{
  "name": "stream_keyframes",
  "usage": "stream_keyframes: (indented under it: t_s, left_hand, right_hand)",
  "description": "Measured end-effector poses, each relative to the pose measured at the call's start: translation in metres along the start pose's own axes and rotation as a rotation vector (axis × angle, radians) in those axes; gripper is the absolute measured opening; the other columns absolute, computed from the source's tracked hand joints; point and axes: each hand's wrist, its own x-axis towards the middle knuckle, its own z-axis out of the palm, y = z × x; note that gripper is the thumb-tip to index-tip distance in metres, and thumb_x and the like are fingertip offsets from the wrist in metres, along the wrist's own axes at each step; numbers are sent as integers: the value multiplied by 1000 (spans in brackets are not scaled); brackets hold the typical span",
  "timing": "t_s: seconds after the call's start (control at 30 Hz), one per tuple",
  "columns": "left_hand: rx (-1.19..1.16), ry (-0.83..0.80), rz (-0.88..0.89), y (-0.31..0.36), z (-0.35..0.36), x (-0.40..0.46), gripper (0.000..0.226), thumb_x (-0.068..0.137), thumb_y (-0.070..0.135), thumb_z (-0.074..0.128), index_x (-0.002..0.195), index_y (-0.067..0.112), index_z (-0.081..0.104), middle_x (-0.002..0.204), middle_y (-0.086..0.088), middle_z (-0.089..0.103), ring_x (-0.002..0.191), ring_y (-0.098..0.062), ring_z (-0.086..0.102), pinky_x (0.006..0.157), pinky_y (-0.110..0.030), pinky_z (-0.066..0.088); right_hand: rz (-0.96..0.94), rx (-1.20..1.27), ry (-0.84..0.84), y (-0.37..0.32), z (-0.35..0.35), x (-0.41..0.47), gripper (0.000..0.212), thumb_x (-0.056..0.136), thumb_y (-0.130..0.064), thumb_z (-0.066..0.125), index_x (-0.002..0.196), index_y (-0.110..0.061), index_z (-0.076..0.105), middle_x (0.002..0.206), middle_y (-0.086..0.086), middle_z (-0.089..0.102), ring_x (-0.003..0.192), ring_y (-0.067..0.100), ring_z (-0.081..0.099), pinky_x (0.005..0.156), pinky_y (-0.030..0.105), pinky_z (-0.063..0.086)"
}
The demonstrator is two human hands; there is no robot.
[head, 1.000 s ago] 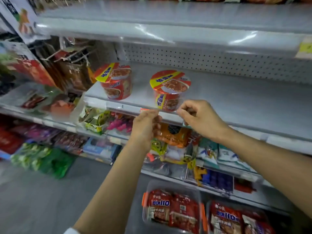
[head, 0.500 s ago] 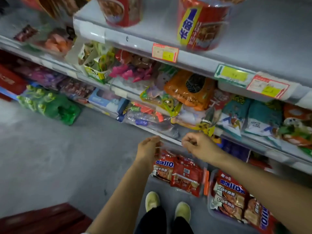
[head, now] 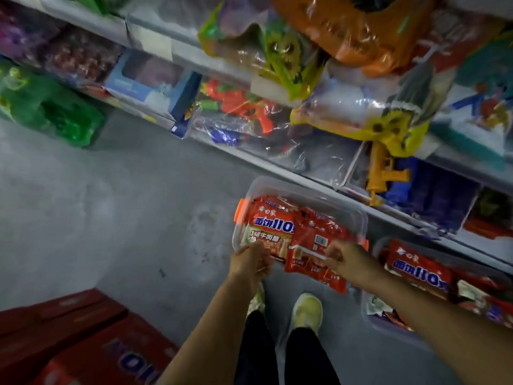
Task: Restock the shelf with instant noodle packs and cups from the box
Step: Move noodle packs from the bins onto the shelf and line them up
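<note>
A clear plastic box [head: 358, 218] with orange latches stands on the floor below the shelves. It holds red instant noodle packs. My left hand [head: 249, 263] is at the box's near edge, fingers curled on the near end of the left noodle pack [head: 270, 226]. My right hand [head: 342, 257] pinches the near right edge of the right noodle pack [head: 313, 245], which lies back side up and juts out over the box's near rim.
A second clear box [head: 388, 327] with more red packs [head: 419, 269] stands to the right. Red cartons [head: 69, 337] sit on the floor at lower left. The lower shelves [head: 277, 159] above are packed with bagged toys. My shoes [head: 306, 309] are just behind the box.
My view dropped from the shelf with two noodle cups to the floor. Both hands came down from the shelf edge to the box and now have hold of packs.
</note>
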Motion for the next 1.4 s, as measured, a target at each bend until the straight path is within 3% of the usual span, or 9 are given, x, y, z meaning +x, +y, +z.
stream_keyframes:
  t_s: [0.13, 0.27, 0.4, 0.57, 0.8, 1.0, 1.1, 1.2, 1.4]
  left_hand:
    - [-18, 37, -54, -27, 4, 53, 6, 94, 0, 54, 90, 2, 58, 81, -15, 60, 63, -21, 58, 47, -23, 52]
    - [-21, 124, -30, -44, 16, 104, 6, 93, -1, 56, 93, 4, 56, 81, -11, 60, 68, -19, 60, 52, -22, 53]
    - [-74, 150, -45, -57, 28, 143, 23, 94, 7, 57, 117, 5, 57, 106, -11, 67, 92, -22, 64, 73, -28, 54]
    - [-163, 151, -70, -64, 36, 164, 38, 92, 17, 68, 125, 10, 51, 115, -12, 69, 88, -23, 68, 66, -30, 55]
    - [-19, 171, -133, -64, 35, 184, 55, 83, 33, 77, 125, 14, 47, 119, -11, 65, 112, -34, 62, 90, -55, 46]
    - [-17, 148, -114, -57, 30, 187, 68, 74, 26, 84, 130, 14, 47, 117, -14, 67, 105, -35, 66, 63, -45, 52]
    - [-30, 132, -128, -57, 30, 185, 67, 75, 25, 84, 130, 14, 47, 119, -13, 66, 107, -33, 64, 77, -50, 52]
    - [-41, 115, -131, -58, 31, 183, 66, 76, 24, 83, 130, 15, 47, 120, -12, 65, 99, -30, 61, 84, -51, 51]
    - [-100, 93, -62, -55, 34, 182, 53, 76, 20, 83, 120, 11, 54, 110, -10, 70, 83, -23, 69, 65, -33, 58]
  right_hand:
    - [17, -81, 40, 31, 36, 29, 10, 89, -24, 66, 94, -23, 57, 103, -2, 63, 90, 14, 60, 74, 28, 49]
    - [-36, -252, 30, 59, 69, 54, 45, 81, -41, 72, 116, -19, 54, 121, -1, 54, 110, 17, 53, 83, 30, 47]
    - [-56, -500, 74, 74, 98, 73, 105, 74, -58, 72, 153, -24, 12, 158, 5, 6, 143, 32, 14, 115, 48, 23]
    - [-60, -586, 48, 85, 120, 96, 125, 74, -68, 65, 149, -28, -27, 155, 3, -36, 145, 40, -22, 114, 67, 3]
    - [-83, -681, 123, 95, 130, 108, 129, 49, -66, 83, 150, -14, 20, 155, 20, 29, 134, 54, 35, 88, 73, 40]
    - [-109, -672, -13, 73, 95, 104, 109, 83, -63, 57, 154, -18, -13, 163, 12, -7, 147, 39, 9, 110, 52, 31]
    - [-111, -457, -36, 63, 56, 107, 94, 78, -56, 66, 151, -25, 14, 143, 9, 44, 116, 21, 55, 89, 31, 49]
    - [-72, -333, -51, 61, 20, 115, 61, 78, -49, 71, 126, -32, 36, 101, -4, 61, 75, 7, 60, 67, 28, 53]
    - [-49, -131, 91, 73, -2, 135, 74, 66, -64, 68, 127, -33, 41, 118, -3, 65, 97, 17, 66, 87, 46, 55]
